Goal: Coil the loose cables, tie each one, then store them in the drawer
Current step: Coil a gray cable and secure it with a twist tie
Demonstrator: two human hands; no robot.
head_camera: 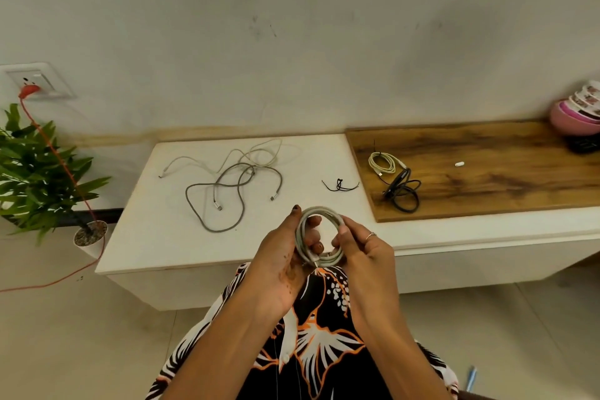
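Note:
Both my hands hold a white cable wound into a round coil (pixel 319 212) above the near edge of the white tabletop (pixel 156 237). My left hand (pixel 285 253) grips the coil's left side with fingers through the loop. My right hand (pixel 360 247) pinches its right side. A loose grey cable (pixel 227 195) and a loose white cable (pixel 256 154) lie tangled on the white top. Black ties (pixel 339 185) lie to their right. On the wooden board (pixel 487 191) rest a tied white coil (pixel 383 162) and a tied black coil (pixel 402 193).
A potted plant (pixel 39 172) stands at the left, with an orange cord (pixel 65 169) running from a wall socket (pixel 35 81) down to the floor. Stacked pink bowls (pixel 576 114) sit at the board's far right. A small white piece (pixel 459 164) lies on the board.

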